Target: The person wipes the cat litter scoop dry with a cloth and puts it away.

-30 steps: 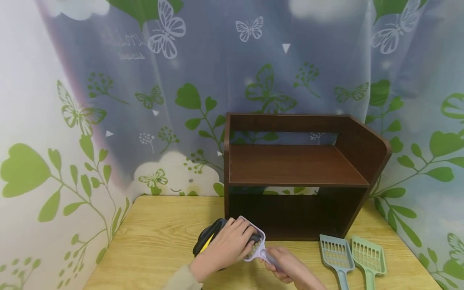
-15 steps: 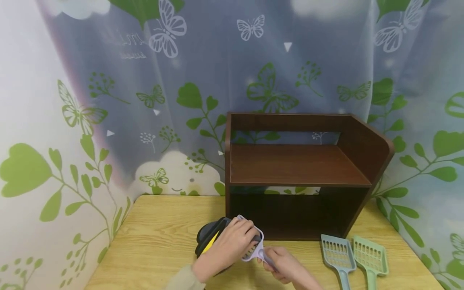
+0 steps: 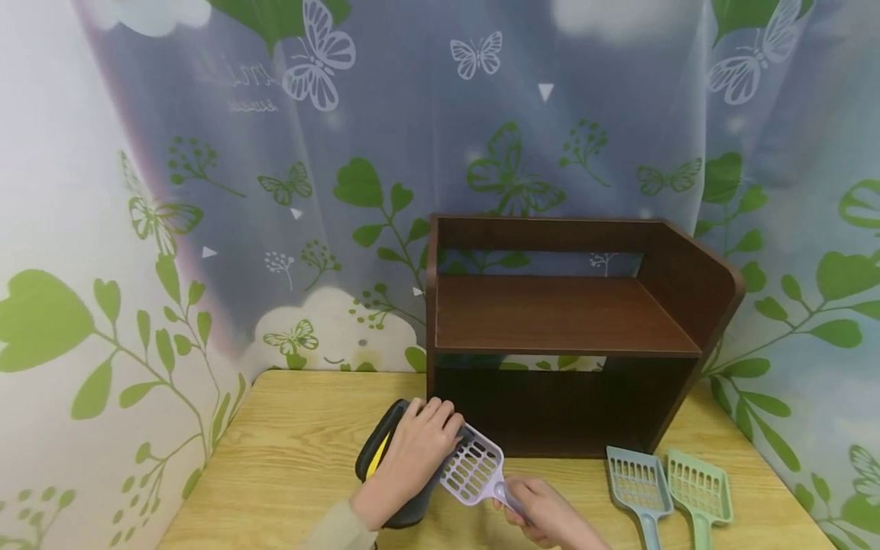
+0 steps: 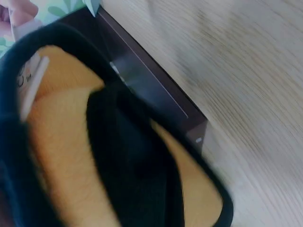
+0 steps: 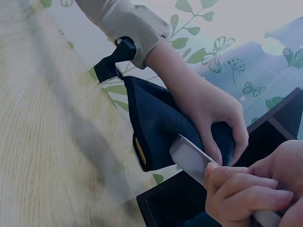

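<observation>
My left hand (image 3: 418, 451) grips a dark cloth pad (image 3: 410, 510) with a yellow side and black edging. In the left wrist view its fuzzy yellow face (image 4: 66, 142) shows, with a black strap across it. A lilac slotted litter scoop (image 3: 474, 467) is held by its handle in my right hand (image 3: 543, 510), fingers curled round it. The pad overlaps the left edge of the scoop's head. In the right wrist view, the left thumb and fingers pinch the pad (image 5: 156, 123) beside the tilted scoop (image 5: 189, 158).
A blue-grey litter scoop (image 3: 639, 481) and a green one (image 3: 700, 485) lie side by side at the right. Behind the hands stands a dark brown two-tier shelf (image 3: 564, 313). All rest on a wood-grain table (image 3: 296, 451), with a patterned curtain behind.
My left hand has slid left with the pad, off most of the scoop's head, so more of its slots show. The right hand still holds the handle in nearly the same place.
</observation>
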`<state>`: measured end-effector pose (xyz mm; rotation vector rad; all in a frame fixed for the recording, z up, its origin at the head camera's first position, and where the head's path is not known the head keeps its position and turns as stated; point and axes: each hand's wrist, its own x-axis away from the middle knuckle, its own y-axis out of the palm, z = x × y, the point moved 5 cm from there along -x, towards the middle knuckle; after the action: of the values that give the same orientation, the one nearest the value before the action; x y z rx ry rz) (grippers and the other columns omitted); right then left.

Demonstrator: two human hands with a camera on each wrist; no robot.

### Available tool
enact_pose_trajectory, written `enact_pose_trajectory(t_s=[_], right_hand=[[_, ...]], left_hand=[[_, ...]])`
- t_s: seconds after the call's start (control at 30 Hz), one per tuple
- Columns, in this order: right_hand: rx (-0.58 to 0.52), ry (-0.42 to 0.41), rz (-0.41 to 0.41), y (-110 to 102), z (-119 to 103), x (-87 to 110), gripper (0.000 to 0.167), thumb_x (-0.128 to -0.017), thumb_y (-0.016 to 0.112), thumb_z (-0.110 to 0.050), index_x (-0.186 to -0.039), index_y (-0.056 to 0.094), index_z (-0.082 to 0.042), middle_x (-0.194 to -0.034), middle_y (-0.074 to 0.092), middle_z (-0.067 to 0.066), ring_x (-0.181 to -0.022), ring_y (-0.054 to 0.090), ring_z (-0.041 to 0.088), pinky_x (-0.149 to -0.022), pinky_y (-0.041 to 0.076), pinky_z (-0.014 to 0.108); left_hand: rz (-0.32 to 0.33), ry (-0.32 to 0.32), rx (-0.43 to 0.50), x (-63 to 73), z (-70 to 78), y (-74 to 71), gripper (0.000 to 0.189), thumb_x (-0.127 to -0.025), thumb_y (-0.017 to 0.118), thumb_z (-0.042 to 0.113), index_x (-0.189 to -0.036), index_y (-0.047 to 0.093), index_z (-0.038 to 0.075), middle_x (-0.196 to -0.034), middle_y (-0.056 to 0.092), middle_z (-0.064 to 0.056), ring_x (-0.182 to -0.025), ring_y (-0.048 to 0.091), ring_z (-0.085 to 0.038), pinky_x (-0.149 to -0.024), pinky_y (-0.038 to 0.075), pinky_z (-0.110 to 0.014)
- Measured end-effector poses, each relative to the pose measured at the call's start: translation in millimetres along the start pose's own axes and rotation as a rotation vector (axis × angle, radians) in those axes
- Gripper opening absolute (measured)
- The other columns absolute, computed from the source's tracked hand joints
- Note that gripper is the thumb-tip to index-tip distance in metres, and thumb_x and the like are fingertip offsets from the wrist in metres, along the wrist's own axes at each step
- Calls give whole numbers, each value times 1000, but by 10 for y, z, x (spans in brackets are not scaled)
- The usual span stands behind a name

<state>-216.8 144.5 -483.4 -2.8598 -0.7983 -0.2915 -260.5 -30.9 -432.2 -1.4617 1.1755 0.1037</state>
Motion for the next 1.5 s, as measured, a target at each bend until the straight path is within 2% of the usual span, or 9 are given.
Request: enact_pose_trajectory(t_s=[0.27,0.43,0.53,0.77,0.9,1.03,1.17,1.3,1.5], right_hand=[[11,3,30,-64,-7,38,32,-105,36,-20,-92,59,-1,-63,45,-6,-41,24,-1,-38,21,15],[-10,-31,33,-131,-12,27,42,-106,34,-16,-97,50,21,-62,44,-7,-41,24,-2,-38,21,14],[-3,-41,48,-195,-13,29,45,-106,34,-17,-105,45,27,-62,43,-7,-41,23,-3,-38,21,14],[27,-3,41,-250,22,76,34,-106,38,-22,-94,61,0,-63,46,-7,-41,25,-1,-38,21,15],[25,32,18,-264,56,95,34,-107,36,-23,-97,61,-1,-64,46,-7,-43,25,0,-38,21,16],[28,56,12,-248,50,96,35,-107,35,-23,-98,61,-2,-66,46,-6,-44,24,1,-39,20,15],[21,31,10,-176,-15,77,35,-107,36,-25,-97,61,-2,-66,46,-7,-43,25,0,-38,20,15],[-1,-29,-6,-79,-114,43,41,-108,36,-23,-97,57,10,-65,45,-6,-42,25,-2,-38,20,15],[-21,-79,-9,-28,-179,33,43,-108,31,-16,-104,45,25,-63,43,-6,-41,24,-4,-37,20,14]], left_hand=[[-24,16,50,-2,-117,-73,17,-87,81,33,-98,75,21,-95,62,2,-87,55,-17,-72,38,-30],[-104,67,66,26,-89,-136,15,-88,79,34,-99,76,23,-94,60,3,-85,52,-15,-73,37,-30],[-106,99,91,57,-63,-183,15,-86,79,36,-94,76,24,-89,56,5,-81,46,-13,-72,34,-28],[-102,127,115,124,-123,-237,14,-88,76,38,-94,74,26,-89,55,6,-79,46,-12,-71,34,-28],[-87,79,82,73,-264,-306,15,-87,78,34,-97,73,23,-93,58,3,-82,51,-15,-71,37,-29],[-8,31,81,-31,-357,-404,19,-84,83,30,-95,72,19,-90,57,0,-81,52,-17,-70,37,-30],[40,48,71,-140,-267,-445,19,-85,84,31,-94,72,19,-91,58,0,-82,54,-17,-70,37,-30],[-5,70,-17,-185,-95,-393,15,-87,81,29,-92,73,17,-94,62,1,-86,56,-17,-72,39,-29],[-38,17,-71,-183,41,-308,23,-82,85,35,-91,75,15,-90,63,2,-84,56,-15,-71,38,-28]])
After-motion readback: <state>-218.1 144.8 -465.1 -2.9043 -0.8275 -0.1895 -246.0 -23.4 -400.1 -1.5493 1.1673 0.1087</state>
